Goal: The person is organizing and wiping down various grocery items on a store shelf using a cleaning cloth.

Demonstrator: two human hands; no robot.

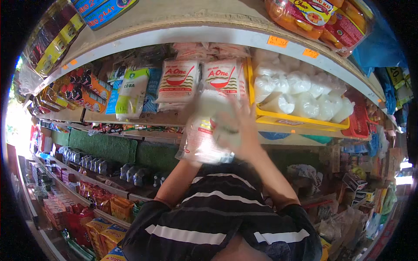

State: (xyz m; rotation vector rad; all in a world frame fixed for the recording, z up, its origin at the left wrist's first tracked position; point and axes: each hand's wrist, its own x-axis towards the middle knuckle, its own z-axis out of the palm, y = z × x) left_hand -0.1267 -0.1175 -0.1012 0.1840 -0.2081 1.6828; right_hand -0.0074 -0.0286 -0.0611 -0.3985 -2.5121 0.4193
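A plastic packet with white contents and red printing [199, 143] is held up in front of my chest. My left forearm runs up behind it, and the packet hides my left hand, which supports it from below. Over the packet's right side is my right hand [246, 133], blurred by motion. A pale grey-green cloth-like thing [225, 132] lies under its fingers, against the packet; the blur hides its exact form. Just behind, A-One seasoning packets [178, 81] stand upright on the shelf, with another A-One packet [219, 76] beside them.
A yellow crate [303, 122] of white plastic rolls [298, 84] stands to the right. Green-white bags [132, 93] and orange-labelled bottles [93, 93] are on the left. An upper shelf edge [196, 32] overhangs the packets. Lower left, a glass-like counter holds small boxes [58, 208].
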